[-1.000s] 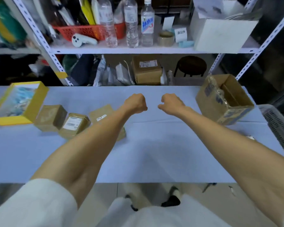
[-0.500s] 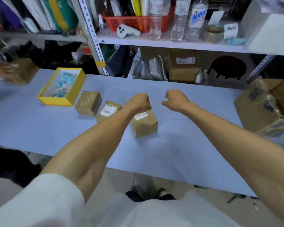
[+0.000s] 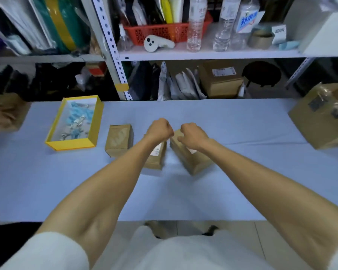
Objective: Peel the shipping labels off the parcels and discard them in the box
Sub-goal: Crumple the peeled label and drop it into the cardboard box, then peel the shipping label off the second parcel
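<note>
- Our left hand (image 3: pixel 160 129) is curled into a fist, fingers together, w/ nothing visible in it; it hangs above the far end of the middle parcel (image 3: pixel 156 156), contact can't be told.
- Our right hand (image 3: pixel 193 136) is also a closed fist, knuckles down over the top of the right parcel (image 3: pixel 191 158); it looks to be on the cardboard, but whether it pinches anything we can't tell.
- The two fists sit just beside each other, not touching.
- Middle parcel carries a white label (image 3: pixel 156 151), partly under our left wrist; a few dark letters show, too small to read for sure.
- Right parcel sits tilted, w/ a bit of white label (image 3: pixel 192 151) peeking out below our right wrist.
- A third parcel (image 3: pixel 119 142) stands to the left, apart from our hands; top looks plain brown.
- Yellow tray (image 3: pixel 74 144) w/ blue and white scraps is further left on the table (image 3: pixel 242 182).
- Big open cardboard box (image 3: pixel 320 121) is at the table's right edge, well apart from the parcels.
- Shelf behind: water bottles (image 3: pixel 195 26), one bottle w/ a blue-and-white label (image 3: pixel 247 21) in Chinese characters, a small white card (image 3: pixel 279 32) w/ Chinese writing, and a labelled brown carton (image 3: pixel 220 80) below; text not legible.
</note>
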A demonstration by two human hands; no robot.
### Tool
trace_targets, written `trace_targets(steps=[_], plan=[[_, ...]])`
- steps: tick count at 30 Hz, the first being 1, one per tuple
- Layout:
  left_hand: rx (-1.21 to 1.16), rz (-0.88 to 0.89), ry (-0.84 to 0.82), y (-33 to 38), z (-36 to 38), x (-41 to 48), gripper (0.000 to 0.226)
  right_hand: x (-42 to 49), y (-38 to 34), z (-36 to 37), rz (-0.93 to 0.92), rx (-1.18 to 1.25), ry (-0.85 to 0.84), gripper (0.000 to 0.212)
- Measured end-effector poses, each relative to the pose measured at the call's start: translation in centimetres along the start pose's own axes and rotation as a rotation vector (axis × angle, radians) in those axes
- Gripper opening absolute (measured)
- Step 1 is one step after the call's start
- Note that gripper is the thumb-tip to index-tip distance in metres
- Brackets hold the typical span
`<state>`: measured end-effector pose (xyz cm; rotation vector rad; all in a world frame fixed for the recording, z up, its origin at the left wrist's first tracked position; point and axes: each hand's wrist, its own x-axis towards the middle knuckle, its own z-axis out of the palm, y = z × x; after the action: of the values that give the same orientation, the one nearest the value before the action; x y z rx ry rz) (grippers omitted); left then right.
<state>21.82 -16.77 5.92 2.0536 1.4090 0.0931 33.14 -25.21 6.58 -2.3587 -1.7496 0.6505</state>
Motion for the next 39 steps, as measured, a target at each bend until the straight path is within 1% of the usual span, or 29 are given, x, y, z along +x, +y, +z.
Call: trace_targets(steps=[2, 4, 5, 7, 9, 10, 12, 15, 18, 19, 22, 24, 26, 29, 32, 36, 39], plan=[[-0.016, -0.037, -0.002, -2.3, -0.8, 0.3, 0.016, -0.3, -1.4, 1.4, 0.013, 0.029, -0.009, 0.030], [-0.002, -0.064, -0.053, -4.1, -0.7, 0.3, 0.011, -0.7, -2.5, 2.5, 0.055, 0.059, -0.024, 0.034], [0.008, -0.075, -0.079, -4.7, -0.5, 0.2, 0.015, -0.5, -2.8, 2.9, 0.084, 0.087, -0.032, 0.035], [0.055, -0.099, -0.086, -5.8, 0.6, 0.2, 0.035, 0.2, -3.2, 3.8, 0.125, 0.157, -0.056, 0.032], [0.122, -0.129, -0.045, -6.6, 2.0, 0.1, 0.051, 1.0, -3.2, 4.7, 0.128, 0.212, -0.089, 0.017], [0.140, -0.139, -0.027, -7.0, 2.8, 0.2, 0.057, 1.4, -3.0, 5.3, 0.120, 0.232, -0.094, 0.013], [0.142, -0.163, 0.003, -7.6, 3.8, 0.4, 0.068, 2.2, -2.9, 6.3, 0.110, 0.244, -0.095, 0.017], [0.047, -0.228, -0.015, -9.1, 4.3, 0.9, 0.077, 2.9, -3.1, 7.7, 0.130, 0.247, -0.094, 0.023], [-0.005, -0.325, -0.083, -10.3, 4.3, 1.6, 0.071, 3.4, -3.4, 8.4, 0.176, 0.267, -0.113, 0.025], [-0.024, -0.343, -0.100, -10.5, 4.3, 2.0, 0.066, 3.7, -3.4, 8.7, 0.185, 0.278, -0.129, 0.031], [-0.030, -0.317, -0.118, -10.8, 4.3, 2.8, 0.060, 4.3, -2.8, 9.9, 0.169, 0.306, -0.172, 0.052], [-0.029, -0.289, -0.124, -11.0, 3.9, 3.3, 0.061, 5.3, -2.5, 10.0, 0.162, 0.342, -0.184, 0.058], [-0.060, -0.282, -0.130, -11.5, 3.7, 3.7, 0.060, 5.9, -2.0, 9.6, 0.166, 0.390, -0.199, 0.059], [-0.133, -0.267, -0.113, -11.8, 3.6, 4.4, 0.052, 6.9, -0.9, 8.4, 0.140, 0.410, -0.189, 0.065], [-0.275, -0.207, -0.087, -11.7, 4.2, 4.6, 0.049, 7.6, 0.4, 7.9, 0.149, 0.447, -0.183, 0.074], [-0.344, -0.168, -0.001, -11.3, 5.1, 4.7, 0.044, 7.8, 0.8, 8.2, 0.182, 0.605, -0.175, 0.071], [-0.390, -0.133, 0.051, -11.3, 5.3, 4.7, 0.042, 8.0, 0.9, 8.3, 0.124, 0.728, -0.198, 0.079]])
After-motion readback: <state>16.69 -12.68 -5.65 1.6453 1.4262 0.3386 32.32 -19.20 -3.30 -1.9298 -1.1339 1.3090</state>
